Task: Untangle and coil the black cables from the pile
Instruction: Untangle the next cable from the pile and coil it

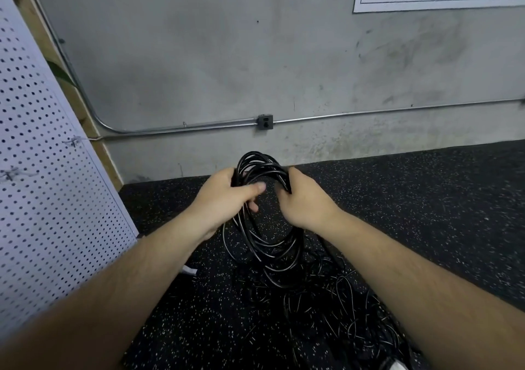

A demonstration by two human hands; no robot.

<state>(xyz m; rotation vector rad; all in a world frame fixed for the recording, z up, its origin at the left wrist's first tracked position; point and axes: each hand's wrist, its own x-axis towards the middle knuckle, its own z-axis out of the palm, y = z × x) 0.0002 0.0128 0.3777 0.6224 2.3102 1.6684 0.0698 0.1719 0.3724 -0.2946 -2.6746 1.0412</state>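
tangled pile (pixel 349 310) lay nearest on the speckled floor (pixel 426 199); farther off, left hand (pixel 227 196) and right hand (pixel 302 200) each curled round the black coil (pixel 257 162), gripping its top.

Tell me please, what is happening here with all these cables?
A person is winding up black cable by a concrete wall. Both hands hold one coil of black cable near its top: the left hand grips its left side and the right hand grips its right side. The lower loops hang down towards a tangled pile of thinner black cables that lies on the speckled floor. So one coil is formed, and the pile is not yet sorted.
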